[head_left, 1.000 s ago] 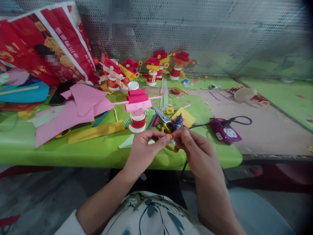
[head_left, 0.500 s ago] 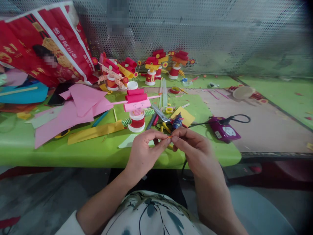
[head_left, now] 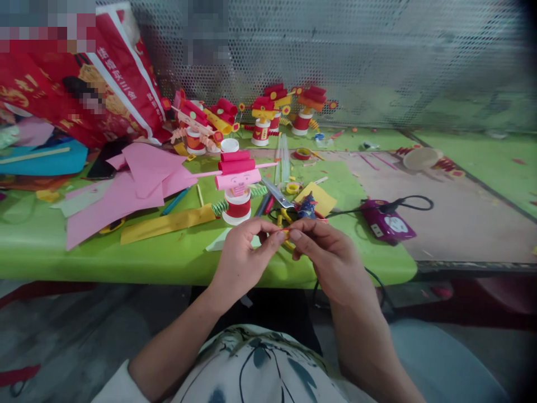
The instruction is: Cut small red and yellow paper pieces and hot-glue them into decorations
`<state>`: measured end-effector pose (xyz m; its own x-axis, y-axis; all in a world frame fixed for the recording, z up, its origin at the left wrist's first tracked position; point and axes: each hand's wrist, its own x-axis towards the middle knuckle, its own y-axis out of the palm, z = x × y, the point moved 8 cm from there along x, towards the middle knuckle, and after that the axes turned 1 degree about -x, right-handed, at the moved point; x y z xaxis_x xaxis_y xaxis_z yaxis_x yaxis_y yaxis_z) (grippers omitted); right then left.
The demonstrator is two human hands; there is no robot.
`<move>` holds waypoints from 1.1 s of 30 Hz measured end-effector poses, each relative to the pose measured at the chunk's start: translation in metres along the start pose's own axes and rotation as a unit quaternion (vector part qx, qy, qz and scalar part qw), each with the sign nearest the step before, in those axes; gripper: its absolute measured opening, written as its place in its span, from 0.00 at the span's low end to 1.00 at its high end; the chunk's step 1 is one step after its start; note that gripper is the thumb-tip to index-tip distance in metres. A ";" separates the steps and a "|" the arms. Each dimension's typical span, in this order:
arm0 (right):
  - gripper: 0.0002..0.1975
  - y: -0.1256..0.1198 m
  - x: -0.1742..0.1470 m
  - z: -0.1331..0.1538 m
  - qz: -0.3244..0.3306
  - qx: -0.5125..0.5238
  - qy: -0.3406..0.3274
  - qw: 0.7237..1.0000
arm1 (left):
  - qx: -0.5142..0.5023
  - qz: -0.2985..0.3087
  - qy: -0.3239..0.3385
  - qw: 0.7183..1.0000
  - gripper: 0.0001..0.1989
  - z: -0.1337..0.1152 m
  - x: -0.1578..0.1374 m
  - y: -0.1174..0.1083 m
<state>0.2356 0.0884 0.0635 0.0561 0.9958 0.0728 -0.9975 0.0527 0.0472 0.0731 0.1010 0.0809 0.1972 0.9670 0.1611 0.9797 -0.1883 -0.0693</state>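
Observation:
Between my fingertips, over the table's front edge, is a small red and yellow piece (head_left: 286, 230), mostly hidden and too small to name. My left hand (head_left: 247, 252) pinches it from the left. My right hand (head_left: 325, 246) has thumb and forefinger closed at its right end. Just beyond stands a paper figure (head_left: 238, 193) with a pink face, red rolls on top, a red-and-white body and green spring arms. Scissors (head_left: 279, 195) with yellow handles lie behind my fingers, beside a dark blue crumpled thing (head_left: 307, 206).
Pink paper sheets (head_left: 146, 173) and a yellow strip (head_left: 168, 224) lie to the left. Several similar figures (head_left: 260, 131) stand at the back near a red bag (head_left: 126, 73). A purple box (head_left: 388, 221) with a black cable sits at right. Tape rolls (head_left: 292, 188) lie centrally.
My hands have shifted slightly left, and a little more of the small piece shows between the fingertips. The view has turned slightly. Both hands keep their pinch.

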 end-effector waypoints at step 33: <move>0.06 0.026 -0.019 0.002 0.031 -0.380 -0.193 0.904 | 0.175 -0.132 0.001 0.976 0.07 0.048 -0.021 -0.124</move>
<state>0.2085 0.0711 0.0656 -0.1363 0.9058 0.4011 -0.7332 0.1800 -0.6557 -0.0542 0.1124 0.0385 -0.0595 0.9734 0.2211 0.9240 0.1375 -0.3568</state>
